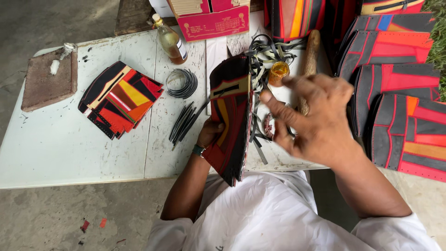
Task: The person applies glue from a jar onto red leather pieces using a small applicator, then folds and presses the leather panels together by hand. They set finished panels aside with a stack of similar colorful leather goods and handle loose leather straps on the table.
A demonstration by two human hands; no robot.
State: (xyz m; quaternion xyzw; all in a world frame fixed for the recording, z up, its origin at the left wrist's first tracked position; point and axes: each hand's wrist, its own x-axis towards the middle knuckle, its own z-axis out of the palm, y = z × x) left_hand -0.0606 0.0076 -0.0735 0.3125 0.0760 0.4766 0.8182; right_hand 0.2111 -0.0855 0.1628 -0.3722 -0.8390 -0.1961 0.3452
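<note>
Single view, head-worn camera, looking almost straight down from above the person's own lap. The white shirt fills the bottom edge of frame, so the lens sits just over the chest, facing forward and down. Both hands are close under it: left hand [210, 133] low centre, right hand [312, 116] nearer the lens and slightly blurred. The white table [60, 144] runs across the middle, its far edge toward the top of frame, with bare concrete floor showing at left and below. The right edge cuts off stacked patchwork panels [399, 93]. No second view to overlap with.
</note>
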